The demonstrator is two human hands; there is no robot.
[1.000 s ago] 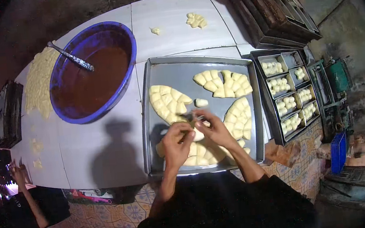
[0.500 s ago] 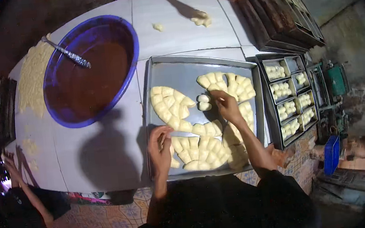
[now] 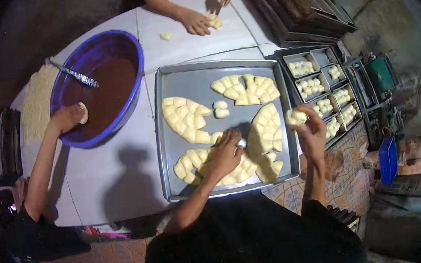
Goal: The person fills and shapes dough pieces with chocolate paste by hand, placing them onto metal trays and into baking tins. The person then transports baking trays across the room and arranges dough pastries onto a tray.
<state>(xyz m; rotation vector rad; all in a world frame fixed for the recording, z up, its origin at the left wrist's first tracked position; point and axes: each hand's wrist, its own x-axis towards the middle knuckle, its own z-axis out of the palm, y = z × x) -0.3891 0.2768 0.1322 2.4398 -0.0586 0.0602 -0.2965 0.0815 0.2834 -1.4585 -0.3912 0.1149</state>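
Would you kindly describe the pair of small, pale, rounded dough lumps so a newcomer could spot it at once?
Find the large grey rectangular metal tray on the white tiled table. Beyond its centre, between two wide, segmented pale dough slabs, sit the rounded dough lumps: unlike those many-pieced slabs, they number just two.

Noted a white tiled table (image 3: 86, 170), carrying a grey metal tray (image 3: 184, 80). With tray as clock centre, logged on same surface: spread of pale dough (image 3: 38, 113), between 9 and 10 o'clock; blue basin (image 3: 127, 108), 10 o'clock; small dough lump (image 3: 164, 36), 11 o'clock; larger dough cluster (image 3: 216, 22), 12 o'clock.
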